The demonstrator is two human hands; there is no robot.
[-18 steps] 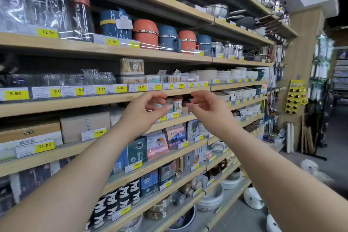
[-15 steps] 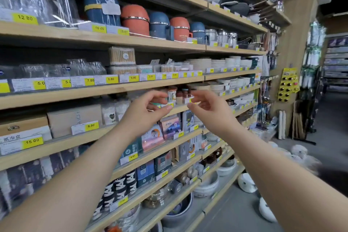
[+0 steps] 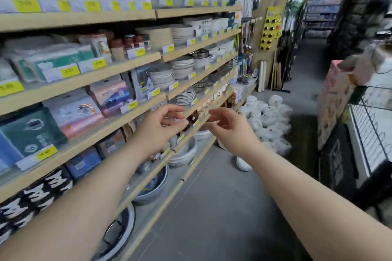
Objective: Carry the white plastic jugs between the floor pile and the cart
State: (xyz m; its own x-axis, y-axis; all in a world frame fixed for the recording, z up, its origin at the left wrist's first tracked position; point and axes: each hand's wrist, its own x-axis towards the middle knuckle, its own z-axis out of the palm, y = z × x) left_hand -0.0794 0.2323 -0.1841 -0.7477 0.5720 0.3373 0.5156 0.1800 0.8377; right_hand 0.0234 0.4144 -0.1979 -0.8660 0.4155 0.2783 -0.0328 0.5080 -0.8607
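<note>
Both arms reach forward in front of a long wooden store shelf (image 3: 89, 79) with yellow price tags. My left hand (image 3: 161, 128) hovers with loosely curled fingers near the edge of a lower shelf board and holds nothing. My right hand (image 3: 230, 127) is a little to its right, fingers relaxed and empty, above the floor of the aisle. Behind the hands are stacked plates (image 3: 186, 96) and small dark bowls (image 3: 193, 116). The picture is blurred by motion.
Boxed goods (image 3: 74, 112) and packets fill the shelves at left. Large basins (image 3: 184, 152) stand on the bottom shelf. White wrapped bowls (image 3: 269, 116) lie piled on the floor ahead. A wire rack (image 3: 371, 133) and pink box (image 3: 335, 91) stand at right.
The view has swung down and to the right along the aisle. Both hands have dropped from the upper shelves to the lower ones, staying apart and empty.
</note>
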